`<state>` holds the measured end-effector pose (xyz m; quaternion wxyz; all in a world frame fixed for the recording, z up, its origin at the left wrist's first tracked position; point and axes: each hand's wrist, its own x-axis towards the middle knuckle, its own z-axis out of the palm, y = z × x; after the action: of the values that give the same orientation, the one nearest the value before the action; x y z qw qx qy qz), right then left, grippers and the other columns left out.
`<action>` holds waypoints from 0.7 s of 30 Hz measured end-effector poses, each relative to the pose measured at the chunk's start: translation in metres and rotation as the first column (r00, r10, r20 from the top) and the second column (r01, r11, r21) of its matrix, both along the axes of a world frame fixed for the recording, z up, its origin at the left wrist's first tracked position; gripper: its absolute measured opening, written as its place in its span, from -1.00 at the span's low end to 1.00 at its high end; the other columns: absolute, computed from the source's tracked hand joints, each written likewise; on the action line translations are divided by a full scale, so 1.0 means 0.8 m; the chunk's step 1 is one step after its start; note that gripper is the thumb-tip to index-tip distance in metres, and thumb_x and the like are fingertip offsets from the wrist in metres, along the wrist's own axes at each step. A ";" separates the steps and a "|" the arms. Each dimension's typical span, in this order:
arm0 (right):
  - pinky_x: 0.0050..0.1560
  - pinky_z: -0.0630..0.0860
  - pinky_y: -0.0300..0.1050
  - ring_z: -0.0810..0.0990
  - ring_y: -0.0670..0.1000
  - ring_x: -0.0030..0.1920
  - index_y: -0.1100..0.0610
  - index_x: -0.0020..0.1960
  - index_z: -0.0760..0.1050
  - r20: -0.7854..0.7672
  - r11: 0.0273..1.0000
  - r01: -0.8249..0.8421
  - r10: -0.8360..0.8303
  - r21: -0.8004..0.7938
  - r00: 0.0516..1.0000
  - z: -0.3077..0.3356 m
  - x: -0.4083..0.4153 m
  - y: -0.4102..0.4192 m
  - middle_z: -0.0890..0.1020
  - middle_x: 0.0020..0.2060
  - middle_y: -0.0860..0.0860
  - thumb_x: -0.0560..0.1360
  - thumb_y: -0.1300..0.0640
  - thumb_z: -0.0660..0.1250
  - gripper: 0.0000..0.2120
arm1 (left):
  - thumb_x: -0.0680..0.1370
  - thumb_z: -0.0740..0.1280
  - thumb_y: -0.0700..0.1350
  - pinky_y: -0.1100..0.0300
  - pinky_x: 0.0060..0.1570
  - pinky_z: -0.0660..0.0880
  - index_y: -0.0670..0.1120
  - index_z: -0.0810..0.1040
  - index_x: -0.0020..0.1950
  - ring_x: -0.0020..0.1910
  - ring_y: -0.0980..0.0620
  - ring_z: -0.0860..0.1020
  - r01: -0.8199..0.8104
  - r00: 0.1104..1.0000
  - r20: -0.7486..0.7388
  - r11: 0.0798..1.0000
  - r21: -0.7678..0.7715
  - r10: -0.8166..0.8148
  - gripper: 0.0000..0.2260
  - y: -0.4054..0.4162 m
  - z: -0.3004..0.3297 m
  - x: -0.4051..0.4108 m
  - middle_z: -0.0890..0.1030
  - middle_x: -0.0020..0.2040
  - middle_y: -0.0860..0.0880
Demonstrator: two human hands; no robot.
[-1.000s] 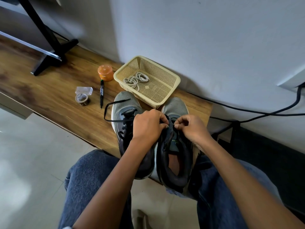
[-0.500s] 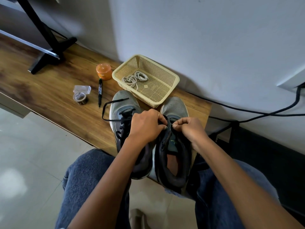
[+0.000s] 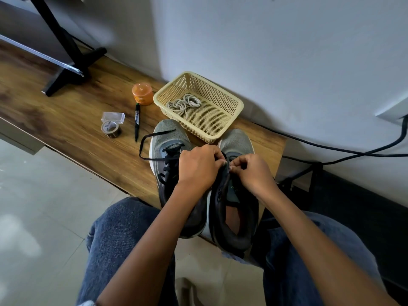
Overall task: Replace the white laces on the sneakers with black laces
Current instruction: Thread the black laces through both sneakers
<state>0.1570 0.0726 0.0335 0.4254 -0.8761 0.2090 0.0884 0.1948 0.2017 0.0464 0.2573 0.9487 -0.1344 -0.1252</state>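
Two grey sneakers stand side by side on the wooden bench, toes toward the wall. The left sneaker (image 3: 170, 140) carries a black lace (image 3: 145, 144) that loops out over the bench. My left hand (image 3: 198, 166) and my right hand (image 3: 254, 171) meet over the lacing area of the right sneaker (image 3: 236, 142), fingers curled and pinching a black lace at its upper eyelets; the lace itself is mostly hidden by my fingers. The white laces (image 3: 183, 104) lie coiled in a beige basket (image 3: 229, 127) behind the shoes.
On the wooden bench (image 3: 66, 122) lie a black marker (image 3: 137, 122), a tape roll (image 3: 111, 129) with a clear box, and an orange jar (image 3: 142, 93). A black stand (image 3: 72, 69) is at far left. Cables (image 3: 353, 151) run along the wall at right. My knees are below.
My hands stay at the right sneaker's eyelets, with only small finger movement; the view has shifted slightly.
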 end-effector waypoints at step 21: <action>-0.03 0.52 0.02 0.49 0.08 0.04 -0.04 -0.16 0.42 -0.105 0.943 -0.166 0.141 -0.290 0.984 0.005 0.001 -0.018 0.47 0.04 0.04 0.33 0.01 0.55 -0.71 | 0.59 0.21 -0.21 0.42 -0.04 0.41 -0.10 0.43 0.01 -0.14 0.32 0.45 -0.408 0.697 0.128 0.538 -0.738 0.705 -0.96 0.030 0.030 0.021 0.49 -0.03 0.06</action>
<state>0.1575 0.0583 0.0375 0.2715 -0.9393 0.1683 0.1249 0.2116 0.2256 0.0702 0.5660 0.7872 0.0977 0.2247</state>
